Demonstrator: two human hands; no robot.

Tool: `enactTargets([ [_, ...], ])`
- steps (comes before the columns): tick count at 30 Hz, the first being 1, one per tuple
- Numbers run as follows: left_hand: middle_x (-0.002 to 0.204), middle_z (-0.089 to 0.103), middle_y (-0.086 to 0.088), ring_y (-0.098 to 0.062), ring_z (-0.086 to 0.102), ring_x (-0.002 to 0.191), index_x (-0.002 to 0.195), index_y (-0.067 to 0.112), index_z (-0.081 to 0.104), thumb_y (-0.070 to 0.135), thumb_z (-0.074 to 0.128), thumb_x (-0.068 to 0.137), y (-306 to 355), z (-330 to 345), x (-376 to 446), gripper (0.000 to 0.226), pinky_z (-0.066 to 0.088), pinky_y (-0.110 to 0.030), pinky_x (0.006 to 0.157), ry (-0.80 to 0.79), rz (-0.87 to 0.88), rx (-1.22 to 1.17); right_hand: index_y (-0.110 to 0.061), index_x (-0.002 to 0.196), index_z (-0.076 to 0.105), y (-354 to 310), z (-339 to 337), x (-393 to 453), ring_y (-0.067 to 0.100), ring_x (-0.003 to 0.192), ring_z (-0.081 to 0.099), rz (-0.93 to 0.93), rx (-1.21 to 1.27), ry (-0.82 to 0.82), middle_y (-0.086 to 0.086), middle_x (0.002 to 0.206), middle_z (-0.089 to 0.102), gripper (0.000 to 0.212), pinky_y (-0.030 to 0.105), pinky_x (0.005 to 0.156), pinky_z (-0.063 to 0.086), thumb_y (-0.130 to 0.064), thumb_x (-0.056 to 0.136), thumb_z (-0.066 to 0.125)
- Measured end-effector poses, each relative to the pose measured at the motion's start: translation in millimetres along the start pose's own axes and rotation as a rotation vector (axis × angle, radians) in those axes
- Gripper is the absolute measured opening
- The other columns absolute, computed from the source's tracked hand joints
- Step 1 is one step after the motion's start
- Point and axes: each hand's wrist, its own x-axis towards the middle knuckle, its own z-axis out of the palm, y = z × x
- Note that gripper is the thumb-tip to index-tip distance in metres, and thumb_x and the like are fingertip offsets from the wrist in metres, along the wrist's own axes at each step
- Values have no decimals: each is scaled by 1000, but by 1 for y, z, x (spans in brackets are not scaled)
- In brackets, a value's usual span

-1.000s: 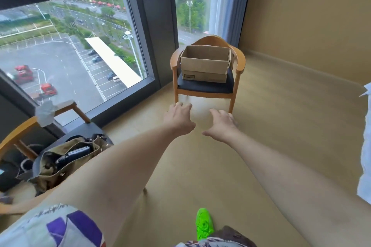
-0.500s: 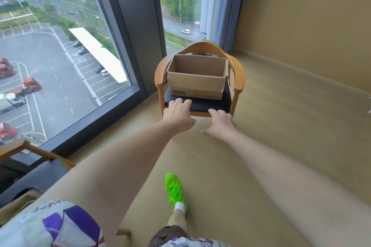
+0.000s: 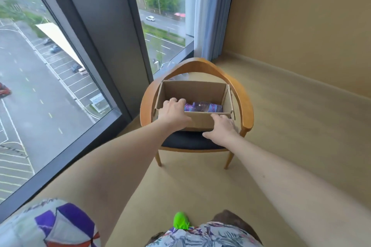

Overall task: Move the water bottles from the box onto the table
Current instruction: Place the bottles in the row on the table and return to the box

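Note:
An open cardboard box [image 3: 192, 91] sits on the dark seat of a wooden armchair [image 3: 244, 106]. Inside it lie clear water bottles [image 3: 202, 107] with purple labels, partly hidden by the near wall. My left hand [image 3: 173, 111] reaches over the box's near rim, fingers spread and dipping inside at the left, beside the bottles. My right hand [image 3: 221, 127] rests against the outside of the box's near right corner, fingers apart. No table is in view.
A floor-to-ceiling window [image 3: 50, 86] runs along the left, with a dark pillar [image 3: 108, 36] and a curtain [image 3: 208, 12] behind the chair. A beige wall [image 3: 301, 16] closes the right side. Beige floor [image 3: 291, 136] surrounds the chair. My green shoe [image 3: 180, 220] shows below.
I have walked up to the chair. Both hands moved forward from open air to the box; the left now reaches over its rim. The bottles inside have come into view.

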Motion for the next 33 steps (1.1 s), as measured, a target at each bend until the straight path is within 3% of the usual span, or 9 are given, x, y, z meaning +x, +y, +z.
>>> enactTargets([
  [6,139,50,-7,-29,44,128,150,26,41,41,71,85,-19,26,78,73,48,-45,100,-96,-33,-10,-25,143,43,-5,10,92,33,128,46,40,20,-74,9,140,49,77,48,99,48,-53,79,75],
  [9,133,52,-6,-30,46,123,144,27,46,44,70,85,-28,39,123,66,49,-47,97,-140,-54,8,-25,146,41,-2,16,148,35,132,43,44,28,-134,11,142,46,79,47,104,44,-52,80,74],
  [18,138,51,-8,-30,46,127,146,22,45,35,69,90,-40,64,258,63,48,-45,103,-263,-213,-7,-27,150,39,4,33,292,34,127,49,82,29,-373,12,138,50,78,48,98,49,-46,82,73],
  [28,141,47,-9,-34,41,133,147,22,43,34,75,82,-74,129,307,73,45,-49,104,-578,-305,41,-19,143,45,8,98,365,34,127,48,112,-8,-620,13,137,50,65,44,100,45,-40,86,69],
  [33,147,47,-7,-34,42,136,149,23,44,23,73,79,-93,150,330,76,45,-48,106,-694,-215,69,-18,135,50,25,131,383,35,126,50,141,-56,-686,12,134,53,62,43,99,46,-42,83,73],
])
